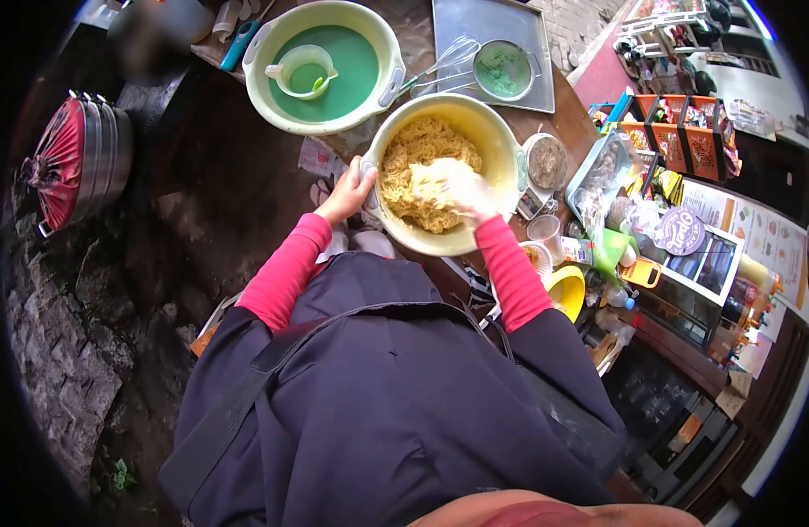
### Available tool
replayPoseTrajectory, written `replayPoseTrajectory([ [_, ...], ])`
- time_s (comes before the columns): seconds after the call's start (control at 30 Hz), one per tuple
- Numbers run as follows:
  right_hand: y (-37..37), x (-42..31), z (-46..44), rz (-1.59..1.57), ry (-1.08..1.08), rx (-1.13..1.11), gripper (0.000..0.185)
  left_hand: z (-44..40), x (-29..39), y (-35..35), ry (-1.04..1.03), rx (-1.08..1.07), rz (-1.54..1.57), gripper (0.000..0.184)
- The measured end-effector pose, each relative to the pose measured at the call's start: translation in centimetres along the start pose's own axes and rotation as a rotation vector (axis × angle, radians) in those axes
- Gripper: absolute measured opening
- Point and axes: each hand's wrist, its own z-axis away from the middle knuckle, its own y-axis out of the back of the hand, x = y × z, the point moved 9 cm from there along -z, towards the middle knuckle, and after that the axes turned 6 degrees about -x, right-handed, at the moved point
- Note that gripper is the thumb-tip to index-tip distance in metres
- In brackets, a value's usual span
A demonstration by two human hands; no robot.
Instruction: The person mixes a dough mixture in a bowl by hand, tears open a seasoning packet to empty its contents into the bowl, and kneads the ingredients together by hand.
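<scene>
A pale yellow-green basin (508,176) holds a crumbly yellow dough-like mixture (422,149). My left hand (348,191) grips the basin's left rim at its grey handle, thumb on top. Inside the basin, my right hand (457,186) is in the yellow mixture. It is smeared by motion and looks pale, so its fingers cannot be made out. Just beyond stands a second basin (257,83) with green liquid, in which a measuring jug (283,77) sits. A small kitchen scale (529,204) is close to the right of the yellow basin, with a round brown top.
Behind is a metal tray (545,61) bearing a whisk (457,54) and a sieve (532,79) with green powder. Plastic cups (545,230), a yellow bowl (573,285) and packaged goods crowd the right side. A steamer pot (106,149) with red cloth stands far left.
</scene>
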Motion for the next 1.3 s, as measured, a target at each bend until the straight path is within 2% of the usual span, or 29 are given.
replayPoseTrajectory([
  [0.03,0.6,-4.3,0.4,-0.110,-0.134,-0.019,0.022,-0.1,-0.3,-0.2,-0.001,-0.023,0.003,0.057],
  [0.1,3.0,-6.3,-1.8,0.454,0.301,-0.164,0.018,0.1,-0.2,0.0,-0.031,0.032,0.004,0.052],
  [0.13,4.9,-3.5,-2.6,0.251,0.221,-0.067,0.015,0.1,-0.1,0.0,-0.035,0.029,0.005,0.052],
  [0.17,6.2,0.8,-3.6,0.096,-0.198,0.038,0.020,0.1,-0.1,0.0,-0.041,0.028,0.006,0.052],
  [0.23,6.8,7.4,-6.7,0.162,-0.492,-0.002,0.026,0.1,0.4,0.1,0.000,0.004,0.004,0.051],
  [0.3,5.7,6.4,-9.7,0.385,-0.391,-0.057,0.038,-0.1,-1.2,0.0,0.054,-0.010,0.001,0.051],
  [0.33,5.7,11.5,-11.2,0.259,-0.205,-0.124,0.046,-0.8,-2.2,0.0,-0.068,0.039,-0.057,0.052],
  [0.37,4.9,11.4,-11.3,0.249,-0.209,-0.129,0.046,-0.9,-2.4,0.1,-0.192,0.080,-0.116,0.053],
  [0.4,3.3,10.3,-11.6,0.364,-0.227,-0.230,0.046,-0.1,-0.6,0.1,-0.012,0.031,-0.054,0.055],
  [0.5,-2.0,3.5,-11.8,0.713,-0.277,-0.543,0.048,0.1,-0.8,-0.2,0.089,-0.018,0.025,0.056],
  [0.53,-3.8,0.7,-11.5,0.793,-0.353,-0.667,0.044,-0.2,-1.0,-0.3,0.014,-0.039,0.037,0.054],
  [0.57,-6.3,0.3,-12.0,0.949,-0.163,-0.771,0.035,0.0,-1.1,-0.3,0.016,-0.041,0.035,0.054],
  [0.63,-9.9,0.2,-10.0,0.943,0.020,-1.049,0.035,-0.1,-0.6,-0.1,-0.008,0.002,0.013,0.051],
  [0.67,-10.6,-1.0,-9.0,0.943,0.017,-1.049,0.035,-0.3,-1.1,-0.1,-0.037,0.025,0.025,0.048],
  [0.77,-8.9,-5.1,-4.9,1.290,-0.448,-0.880,0.034,0.3,0.1,0.1,0.016,0.004,0.050,0.045],
  [0.83,-9.0,1.7,-1.9,1.340,-0.079,-0.773,0.031,0.4,0.5,0.1,0.021,-0.014,0.058,0.045],
  [0.87,-7.5,1.0,-0.5,1.345,-0.079,-0.772,0.031,0.3,0.1,0.1,0.019,-0.001,0.030,0.047],
  [0.93,-5.6,-6.7,2.8,1.121,0.461,-0.424,0.028,0.5,0.3,0.1,0.017,0.005,0.006,0.050],
  [0.97,-4.8,-6.6,3.9,1.127,0.456,-0.424,0.028,0.8,1.1,0.2,0.047,-0.006,0.007,0.054],
  [1.03,-2.2,-5.8,4.5,0.962,0.260,-0.279,0.030,1.1,1.8,0.1,0.077,-0.023,0.010,0.059],
  [1.07,-2.0,-4.6,4.1,0.989,0.108,-0.349,0.029,1.1,1.9,0.2,0.091,-0.027,0.007,0.062],
  [1.1,-1.8,-4.3,4.0,0.992,0.106,-0.346,0.029,1.1,1.8,0.1,0.105,-0.034,0.003,0.066],
  [1.17,-1.0,-2.7,3.5,1.252,0.091,-0.272,0.029,0.9,1.5,0.0,0.078,-0.028,-0.003,0.067],
  [1.27,-0.8,0.0,2.4,1.239,0.184,-0.232,0.034,0.8,1.1,-0.1,0.067,-0.013,-0.034,0.068],
  [1.3,-0.6,0.1,2.4,1.243,0.187,-0.224,0.034,0.8,0.9,0.1,0.012,0.040,-0.043,0.059],
])
